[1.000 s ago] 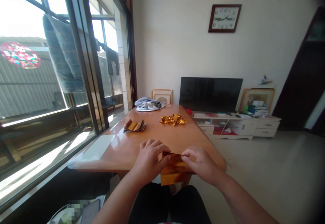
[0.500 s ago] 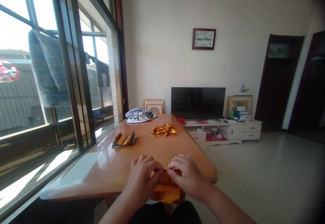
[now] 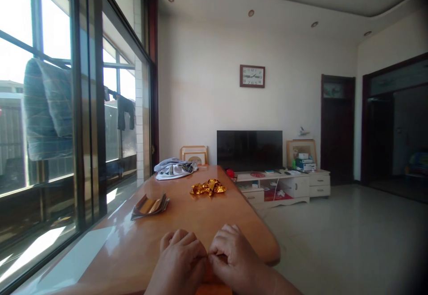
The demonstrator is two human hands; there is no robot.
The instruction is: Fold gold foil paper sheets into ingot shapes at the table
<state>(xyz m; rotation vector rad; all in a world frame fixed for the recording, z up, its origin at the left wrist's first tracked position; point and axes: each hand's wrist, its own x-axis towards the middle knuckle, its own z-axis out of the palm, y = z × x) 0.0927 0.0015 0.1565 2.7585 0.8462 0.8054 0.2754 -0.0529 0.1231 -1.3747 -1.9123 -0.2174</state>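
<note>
Both hands meet at the bottom middle of the head view, at the near end of the table. My left hand [image 3: 183, 256] is closed, its thumb and fingers pinching the upper edge of a sheet of gold foil paper [image 3: 214, 289]. My right hand [image 3: 234, 254] pinches the same edge right beside it, fingers curled. Most of the sheet is hidden by the hands and the lower frame edge. Farther up the table lie several crumpled or folded gold foil pieces [image 3: 209, 188]. To the left sits a curled stack of gold foil sheets [image 3: 150, 205].
The glossy wooden table [image 3: 187, 217] runs away from me. A bundle of grey and white cloth [image 3: 175, 169] lies at its far end. Beyond are a television [image 3: 249, 150] and a white low cabinet [image 3: 301, 187]. A large window [image 3: 80, 108] lines the left side.
The camera view has tilted up, so the hands and table sit lower in the picture. My hands still pinch the foil paper, and less of the sheet shows now.
</note>
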